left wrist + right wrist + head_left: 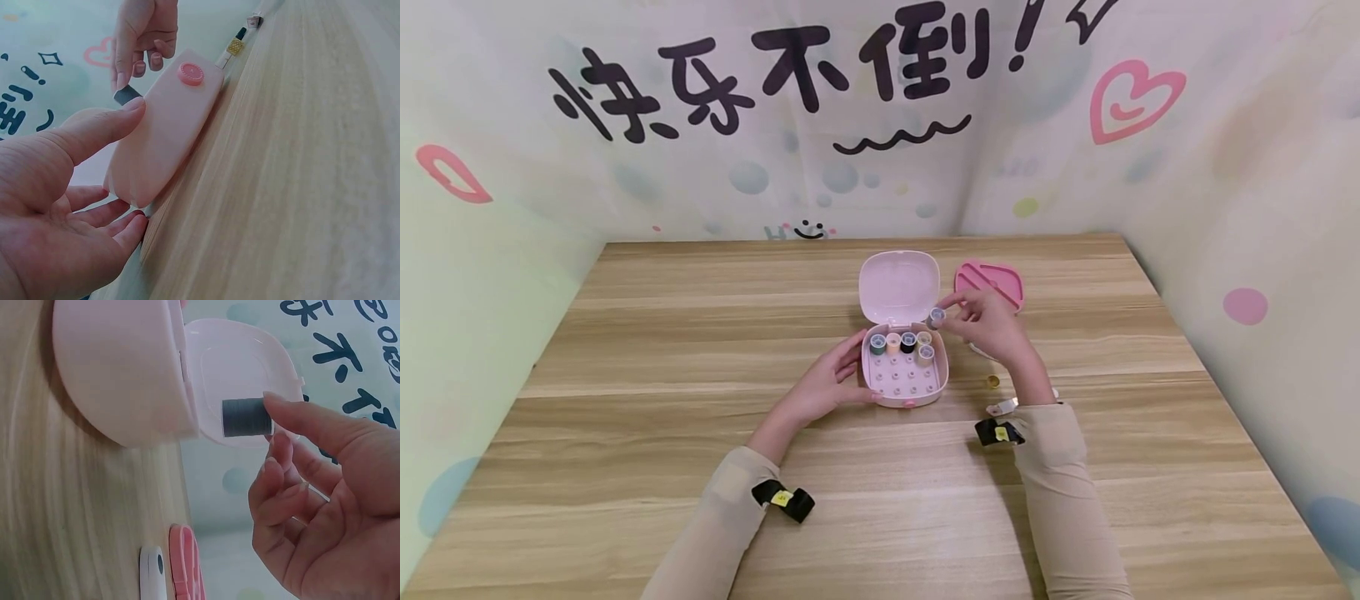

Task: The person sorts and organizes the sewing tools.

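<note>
A pale pink sewing box (942, 379) stands on the table with its lid (898, 287) tipped back. Inside, several thread spools, among them a green one (877, 344) and a black one (908, 342), stand on pegs at the back; the front pegs are bare. My left hand (827, 383) holds the box at its left, thumb on the front rim and fingers along the side. Between thumb and fingertips, my right hand (992, 323) pinches a grey-blue thread spool (247, 417) above the box's back right corner. In the left wrist view the spool is partly hidden behind the left thumb.
A bright pink compartment tray (1011, 287) lies behind the right hand. To the right of the box are a small gold thimble (993, 382) and a silvery piece (1002, 407). Near the tray lies a white object (152, 575), mostly hidden by the right hand in the head view.
</note>
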Motion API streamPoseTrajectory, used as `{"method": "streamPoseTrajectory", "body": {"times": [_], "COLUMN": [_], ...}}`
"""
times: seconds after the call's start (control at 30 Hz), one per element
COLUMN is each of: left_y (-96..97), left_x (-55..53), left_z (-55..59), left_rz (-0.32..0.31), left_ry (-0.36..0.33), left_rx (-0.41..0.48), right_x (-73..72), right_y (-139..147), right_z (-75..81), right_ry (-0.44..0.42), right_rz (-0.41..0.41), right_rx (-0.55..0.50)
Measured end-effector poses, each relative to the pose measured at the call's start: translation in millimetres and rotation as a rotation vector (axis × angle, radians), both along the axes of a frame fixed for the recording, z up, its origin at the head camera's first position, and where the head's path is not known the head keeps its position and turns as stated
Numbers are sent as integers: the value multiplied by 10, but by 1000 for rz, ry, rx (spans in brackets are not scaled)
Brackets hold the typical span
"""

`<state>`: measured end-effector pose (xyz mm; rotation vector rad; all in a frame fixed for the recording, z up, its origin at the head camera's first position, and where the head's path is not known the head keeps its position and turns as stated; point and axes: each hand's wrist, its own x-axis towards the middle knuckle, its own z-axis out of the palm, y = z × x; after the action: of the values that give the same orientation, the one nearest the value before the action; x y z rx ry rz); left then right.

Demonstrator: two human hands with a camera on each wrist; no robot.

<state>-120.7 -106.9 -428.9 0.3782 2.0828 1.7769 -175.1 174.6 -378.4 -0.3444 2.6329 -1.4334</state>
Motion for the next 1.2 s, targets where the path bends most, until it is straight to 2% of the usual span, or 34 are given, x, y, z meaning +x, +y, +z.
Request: {"method": "streamPoseTrajectory", "body": {"times": [0.43,0.87,1.2], "left_y": [-3,-8,-4], "left_x": [-4,-6,-8], "left_z": [5,4,1], "left_rz": [-5,-13,-10], "left_ry": [11,-3,1], "left_rx": [-3,-8,-6], "right_x": [-11,17,23], "right_y": [-113,-190,-198], "right_z": [-56,-67,-83], "right_ry": [-31,-96,-113], "right_rz": [135,191,221], "right_rx": [-10,20,-8]}}
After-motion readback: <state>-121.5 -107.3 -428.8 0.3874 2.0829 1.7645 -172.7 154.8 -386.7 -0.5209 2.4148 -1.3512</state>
